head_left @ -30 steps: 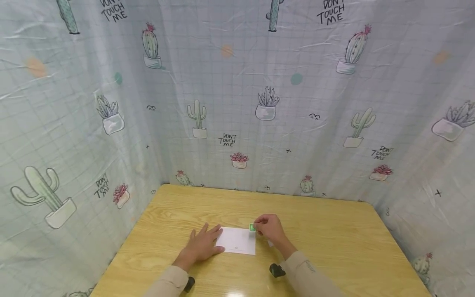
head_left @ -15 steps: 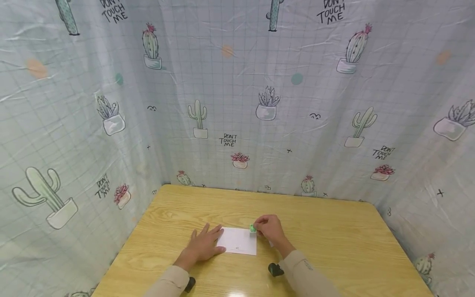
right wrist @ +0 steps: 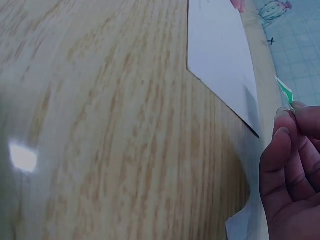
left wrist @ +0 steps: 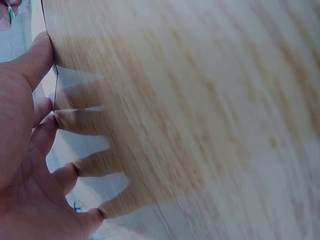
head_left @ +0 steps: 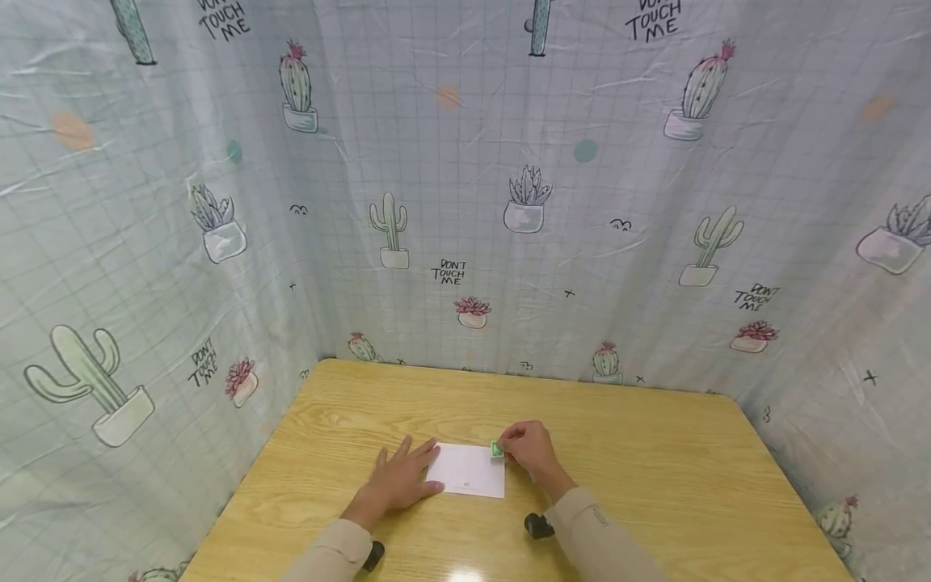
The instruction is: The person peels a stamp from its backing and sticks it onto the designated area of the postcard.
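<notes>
A white envelope-like paper rectangle (head_left: pixel 465 473) with small print near its lower edge lies flat on the table. My left hand (head_left: pixel 400 478) rests at its left end, fingers spread, thumb and fingertips on the paper's edge. In the left wrist view the left fingers (left wrist: pixel 47 132) reach down to the shiny surface. My right hand (head_left: pixel 529 449) pinches a small green stamp (head_left: pixel 497 450) with a white border between thumb and fingertips. It overlaps the upper right corner of the paper in the head view. The right wrist view shows the stamp (right wrist: pixel 286 93) tilted up from the fingertips.
The wood-grain table (head_left: pixel 655 469) is glossy and reflects the hands. A white scrap (right wrist: pixel 240 225) lies on it under the right forearm. A cactus-print curtain (head_left: pixel 465 202) surrounds the table at the back and sides. Dark wrist devices (head_left: pixel 538 525) sit below both sleeves.
The right hand has brought the stamp slightly toward the near side, from the paper's top edge to over its upper right corner. The left hand stays in place.
</notes>
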The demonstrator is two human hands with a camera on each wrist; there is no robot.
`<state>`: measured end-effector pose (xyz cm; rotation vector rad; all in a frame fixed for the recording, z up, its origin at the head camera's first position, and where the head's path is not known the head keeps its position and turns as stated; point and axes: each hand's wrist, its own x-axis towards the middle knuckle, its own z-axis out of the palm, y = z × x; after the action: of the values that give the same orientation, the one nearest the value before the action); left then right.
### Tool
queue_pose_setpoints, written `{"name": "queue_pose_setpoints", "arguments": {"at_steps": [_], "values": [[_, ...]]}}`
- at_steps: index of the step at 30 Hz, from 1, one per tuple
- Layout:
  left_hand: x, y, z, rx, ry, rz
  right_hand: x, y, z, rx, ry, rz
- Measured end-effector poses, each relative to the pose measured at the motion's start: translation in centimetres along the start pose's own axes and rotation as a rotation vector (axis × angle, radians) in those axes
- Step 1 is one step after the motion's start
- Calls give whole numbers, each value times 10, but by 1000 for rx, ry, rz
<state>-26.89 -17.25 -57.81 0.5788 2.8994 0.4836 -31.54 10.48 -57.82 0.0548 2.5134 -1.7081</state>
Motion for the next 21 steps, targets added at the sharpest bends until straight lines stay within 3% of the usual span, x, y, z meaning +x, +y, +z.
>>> {"name": "queue_pose_setpoints", "arguments": {"at_steps": [10, 21], "values": [[0, 1, -1, -22, -3, -12, -1, 3, 0, 23, -6, 5], [0, 0, 1, -37, -10, -16, -1, 6, 3, -95, -5, -21]]}}
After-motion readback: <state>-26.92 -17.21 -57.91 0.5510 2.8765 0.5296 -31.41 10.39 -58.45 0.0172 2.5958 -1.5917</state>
